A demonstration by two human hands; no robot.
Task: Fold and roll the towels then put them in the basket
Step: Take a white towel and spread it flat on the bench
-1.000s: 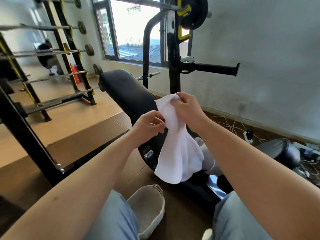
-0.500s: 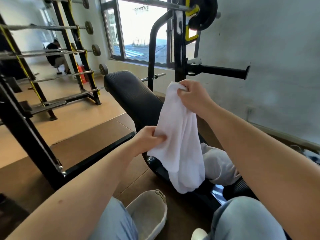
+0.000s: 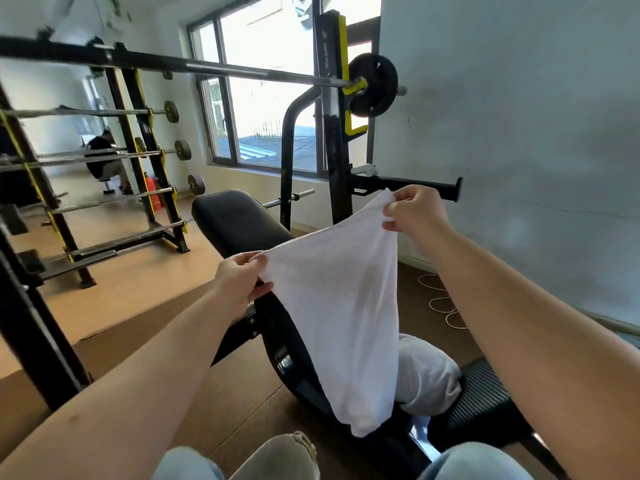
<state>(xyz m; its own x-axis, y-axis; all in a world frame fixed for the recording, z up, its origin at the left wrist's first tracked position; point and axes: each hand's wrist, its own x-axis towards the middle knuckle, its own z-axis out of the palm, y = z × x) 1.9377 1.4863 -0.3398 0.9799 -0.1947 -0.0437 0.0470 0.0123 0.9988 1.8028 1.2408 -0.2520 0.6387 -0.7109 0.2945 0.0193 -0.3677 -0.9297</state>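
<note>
1. Your left hand [image 3: 239, 282] pinches one upper corner of the white towel [image 3: 339, 306] between thumb and fingers.
2. Your right hand [image 3: 414, 213] pinches the other upper corner, and is higher than the left.
3. The towel hangs in the air, stretched between both hands. Its lower end droops in front of the black padded surface [image 3: 239, 220].
4. A bundled pale towel [image 3: 426, 375] lies on that surface, partly behind the hanging one.
5. The basket [image 3: 277, 459] shows at the bottom edge, between your knees, left of and below the towel's tip.

One wide-angle head-worn view looks forward and down, close above the person's lap. It faces the window [image 3: 263, 98] at upper centre, with the basket [image 3: 275, 459] near at the bottom edge.
</note>
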